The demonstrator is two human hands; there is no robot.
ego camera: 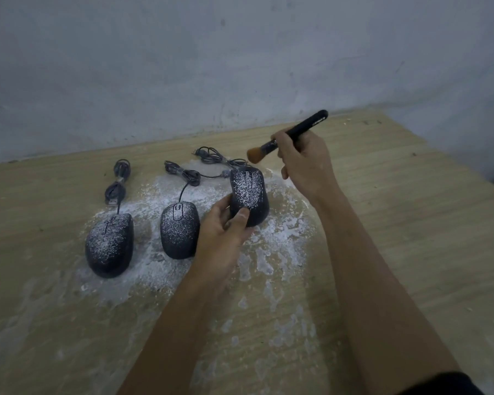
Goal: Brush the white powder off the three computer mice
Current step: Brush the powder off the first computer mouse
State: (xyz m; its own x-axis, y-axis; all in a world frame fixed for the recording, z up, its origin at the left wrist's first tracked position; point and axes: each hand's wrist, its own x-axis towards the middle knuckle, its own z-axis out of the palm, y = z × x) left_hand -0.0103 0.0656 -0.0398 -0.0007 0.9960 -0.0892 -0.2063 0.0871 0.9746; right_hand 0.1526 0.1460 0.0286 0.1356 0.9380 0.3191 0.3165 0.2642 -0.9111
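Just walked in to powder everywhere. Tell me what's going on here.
A person is cleaning three powder-dusted black mice on a wooden table. The left hand grips the right mouse at its near end, while the right hand holds a brush just above its far end, bristles clear of it. The middle mouse and left mouse lie untouched. All three carry powder.

The left hand [223,232] hid the near end of the right mouse [248,189]; lettering on the brush [305,125] was too small to read, perhaps a logo.
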